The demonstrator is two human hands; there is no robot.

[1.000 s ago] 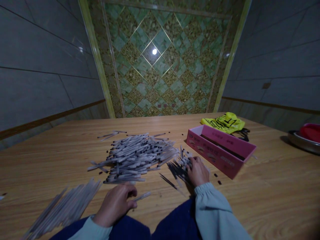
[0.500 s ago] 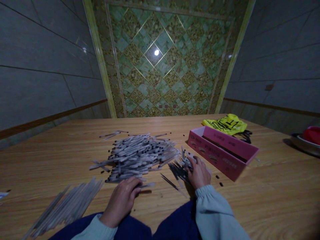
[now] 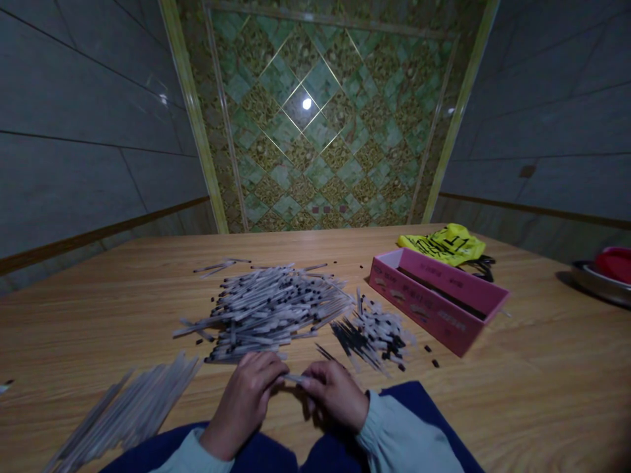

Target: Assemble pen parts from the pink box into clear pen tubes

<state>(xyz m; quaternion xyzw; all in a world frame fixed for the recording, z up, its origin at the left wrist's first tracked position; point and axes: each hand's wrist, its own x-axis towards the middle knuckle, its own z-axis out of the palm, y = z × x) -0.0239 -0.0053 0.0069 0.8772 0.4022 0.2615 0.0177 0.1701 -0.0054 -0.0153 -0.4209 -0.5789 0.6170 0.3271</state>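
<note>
Two hands meet at the near edge of the worktop [image 3: 542, 394], and between them you hold one thin grey stick [image 3: 294, 379]. Its long axis runs roughly left to right, tilted slightly down toward your right, and it sits just clear of the wood in front of your lap. Your left hand [image 3: 249, 401] has its fingers curled narrow, pinching the stick's left end; your right hand [image 3: 335, 394] is likewise nearly closed, fingertips on the other end.

Three groups of sticks lie about you: one big heap of grey sticks with black tips [image 3: 266, 309] just beyond your hands, too many to count; one smaller scatter of shorter black-and-white pieces [image 3: 374, 335] to its right; and one blurred bundle [image 3: 128, 407] at the left edge, lying diagonally. One pink box [image 3: 434, 315] stands open right of the scatter, with one yellow bag [image 3: 444, 243] behind it. One metal dish [image 3: 591, 279] sits at the far right.
</note>
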